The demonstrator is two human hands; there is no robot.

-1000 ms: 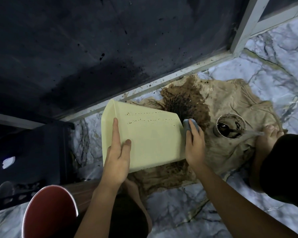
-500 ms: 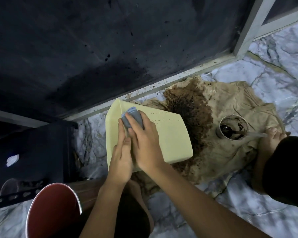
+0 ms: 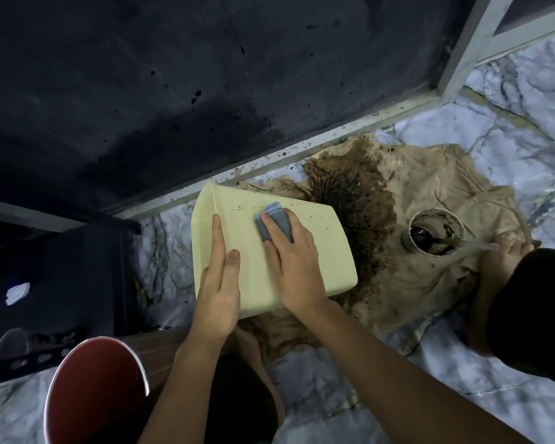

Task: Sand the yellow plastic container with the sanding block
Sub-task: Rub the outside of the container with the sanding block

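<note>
One yellow container [image 3: 305, 251], one sanding block [image 3: 274, 224], two hands on it

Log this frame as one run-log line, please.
phase: sanding | right hand: presses sanding block on yellow container | left hand: flat, steadying container | cloth underneath
</note>
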